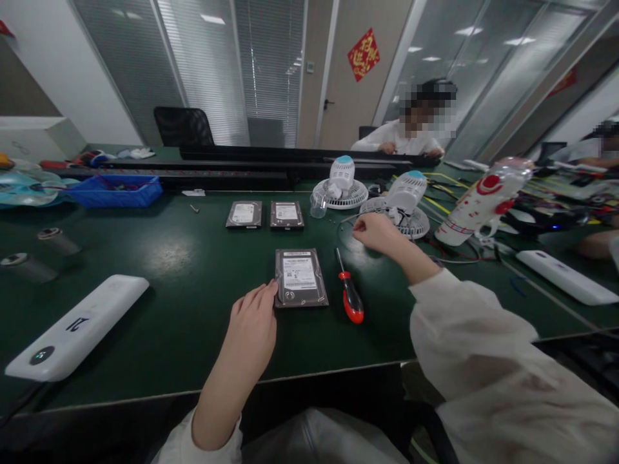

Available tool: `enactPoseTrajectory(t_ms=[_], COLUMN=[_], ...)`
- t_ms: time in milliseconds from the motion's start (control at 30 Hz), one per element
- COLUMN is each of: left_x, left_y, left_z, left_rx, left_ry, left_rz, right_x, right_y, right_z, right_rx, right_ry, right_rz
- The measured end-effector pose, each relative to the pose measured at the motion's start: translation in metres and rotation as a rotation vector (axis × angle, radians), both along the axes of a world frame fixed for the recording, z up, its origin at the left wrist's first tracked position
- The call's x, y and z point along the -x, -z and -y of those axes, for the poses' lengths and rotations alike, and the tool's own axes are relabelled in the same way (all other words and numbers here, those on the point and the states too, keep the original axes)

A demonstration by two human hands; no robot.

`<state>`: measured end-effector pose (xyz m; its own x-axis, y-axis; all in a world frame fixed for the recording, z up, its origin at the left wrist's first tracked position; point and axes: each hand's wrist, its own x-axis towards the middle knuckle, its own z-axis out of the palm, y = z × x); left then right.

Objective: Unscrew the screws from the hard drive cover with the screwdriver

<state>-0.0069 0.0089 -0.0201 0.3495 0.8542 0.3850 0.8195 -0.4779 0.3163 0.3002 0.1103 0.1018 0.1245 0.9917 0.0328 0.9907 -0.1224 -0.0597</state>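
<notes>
A hard drive [300, 278] lies label up on the green table in front of me. My left hand [255, 316] rests at its left edge, fingers stretched out with the tips touching its side. To the right of the drive lies a red and black screwdriver [352, 296], its shaft pointing away from me. Beyond it my right hand [374, 232] is low over the table, fingertips pinched together; anything between them is too small to make out. Some tiny loose pieces lie near those fingers. Two more hard drives, one on the left [244, 214] and one on the right [286, 214], lie farther back.
Two white fans [344, 187] and a patterned bottle [483, 203] stand at the right. A clear cup [318, 205] is near the fans. At left are a blue tray [118, 191], metal cylinders [58, 241] and a white power bank [80, 325]. Another person [411, 132] sits across.
</notes>
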Motion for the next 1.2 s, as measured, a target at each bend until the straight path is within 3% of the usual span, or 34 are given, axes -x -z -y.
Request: enactPoseTrajectory(t_ms=[133, 300, 500, 767, 1033, 1200], left_x=[0.0, 0.0, 0.0, 0.0, 0.001, 0.0], left_y=[0.001, -0.001, 0.0, -0.001, -0.002, -0.003], left_z=[0.0, 0.0, -0.001, 0.0, -0.001, -0.001], left_rx=[-0.024, -0.007, -0.011, -0.005, 0.001, -0.004], left_ry=[-0.002, 0.006, 0.005, -0.003, 0.007, 0.008], left_rz=[0.004, -0.023, -0.033, -0.046, -0.071, -0.075], right_x=[-0.009, -0.01, -0.007, -0.003, -0.011, -0.013], right_y=[0.022, 0.041, 0.046, 0.046, 0.037, 0.039], right_z=[-0.055, -0.081, -0.082, -0.074, -0.075, -0.077], right_rx=[0.12, 0.155, 0.082, 0.068, 0.183, 0.167], right_ry=[0.067, 0.138, 0.2, 0.148, 0.131, 0.158], right_rz=[-0.049, -0.047, 0.021, 0.007, -0.214, -0.419])
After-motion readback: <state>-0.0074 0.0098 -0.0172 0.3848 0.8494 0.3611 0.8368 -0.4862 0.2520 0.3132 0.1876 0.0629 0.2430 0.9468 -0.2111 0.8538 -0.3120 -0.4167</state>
